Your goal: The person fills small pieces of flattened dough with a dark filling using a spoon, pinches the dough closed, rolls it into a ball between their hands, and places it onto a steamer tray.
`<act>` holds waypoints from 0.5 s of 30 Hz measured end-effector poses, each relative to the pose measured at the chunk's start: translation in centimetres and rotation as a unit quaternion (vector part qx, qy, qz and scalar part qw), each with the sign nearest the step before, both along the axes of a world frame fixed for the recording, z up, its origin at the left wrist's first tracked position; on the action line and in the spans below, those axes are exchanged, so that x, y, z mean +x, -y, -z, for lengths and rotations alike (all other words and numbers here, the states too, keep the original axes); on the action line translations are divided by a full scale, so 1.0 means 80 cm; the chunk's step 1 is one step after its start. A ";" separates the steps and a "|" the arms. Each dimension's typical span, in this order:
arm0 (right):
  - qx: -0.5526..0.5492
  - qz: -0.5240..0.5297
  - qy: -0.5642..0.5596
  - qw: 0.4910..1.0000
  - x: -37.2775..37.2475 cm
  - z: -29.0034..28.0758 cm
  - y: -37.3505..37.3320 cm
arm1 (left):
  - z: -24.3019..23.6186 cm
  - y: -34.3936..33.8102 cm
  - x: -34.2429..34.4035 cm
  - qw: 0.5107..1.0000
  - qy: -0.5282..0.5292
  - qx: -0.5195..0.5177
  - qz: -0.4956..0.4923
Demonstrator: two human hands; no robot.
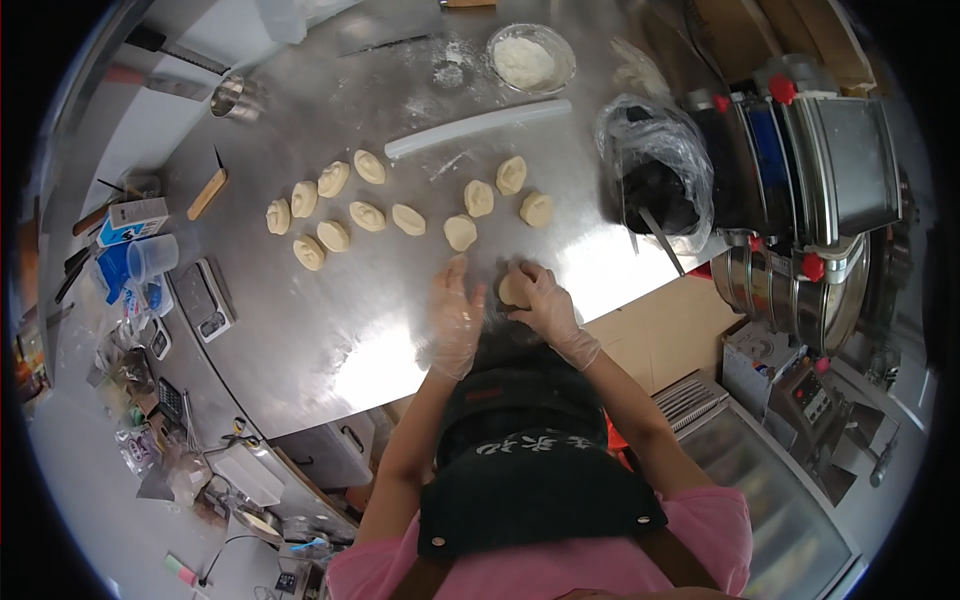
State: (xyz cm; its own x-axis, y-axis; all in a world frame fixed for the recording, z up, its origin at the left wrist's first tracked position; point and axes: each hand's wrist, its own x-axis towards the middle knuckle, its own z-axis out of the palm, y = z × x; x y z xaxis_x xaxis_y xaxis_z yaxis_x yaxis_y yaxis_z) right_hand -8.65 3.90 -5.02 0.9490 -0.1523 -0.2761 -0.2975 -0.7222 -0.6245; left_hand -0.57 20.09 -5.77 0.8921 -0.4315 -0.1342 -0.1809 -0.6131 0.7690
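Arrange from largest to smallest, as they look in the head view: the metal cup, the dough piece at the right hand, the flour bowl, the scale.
1. Flour bowl
2. Scale
3. Metal cup
4. Dough piece at the right hand; partly covered, so its full size is unsure.

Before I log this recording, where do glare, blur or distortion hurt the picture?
Head view: bright glare whitens the steel table below and left of the left hand and beyond the right hand; head view: the left hand looks slightly smeared, perhaps by motion; head view: fisheye bending curves edges near the rim, and corners go black.
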 end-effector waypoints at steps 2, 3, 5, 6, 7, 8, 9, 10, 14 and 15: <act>-0.023 0.066 0.008 0.998 -0.012 -0.013 0.008 | 0.001 0.026 -0.018 0.999 0.010 0.008 0.039; -0.046 0.127 0.018 0.991 -0.018 -0.015 0.015 | 0.002 0.051 -0.024 0.990 0.086 0.050 0.102; -0.058 0.224 0.063 0.971 -0.052 -0.006 0.032 | 0.014 0.085 -0.034 0.969 0.160 0.092 0.165; -0.047 0.234 0.079 0.968 -0.071 -0.002 0.039 | 0.028 0.095 -0.037 0.970 0.130 0.103 0.178; -0.040 0.246 0.094 0.964 -0.083 -0.005 0.046 | 0.035 0.106 -0.038 0.970 0.099 0.110 0.194; -0.040 0.249 0.095 0.963 -0.089 -0.004 0.049 | 0.042 0.106 -0.036 0.962 0.096 0.135 0.218; -0.054 0.252 0.104 0.960 -0.095 -0.003 0.052 | 0.049 0.110 -0.032 0.961 0.098 0.136 0.219; -0.070 0.260 0.111 0.957 -0.101 -0.008 0.052 | 0.050 0.115 -0.030 0.958 0.115 0.146 0.219; 0.030 0.308 0.093 0.947 -0.079 0.024 0.034 | 0.040 0.098 -0.032 0.987 -0.018 0.007 0.160; 0.031 0.284 0.071 0.956 -0.071 0.036 0.033 | 0.038 0.088 -0.031 0.970 -0.159 -0.168 0.079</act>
State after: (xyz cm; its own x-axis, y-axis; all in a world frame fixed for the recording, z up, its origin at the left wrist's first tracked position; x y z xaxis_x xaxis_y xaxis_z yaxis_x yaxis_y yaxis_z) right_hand -14.35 1.26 -7.88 0.7465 -0.6416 -0.1764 -0.5398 -0.4288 -0.7244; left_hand -3.02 13.04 -8.78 0.7480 -0.6259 -0.2208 0.0281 -0.3025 0.9527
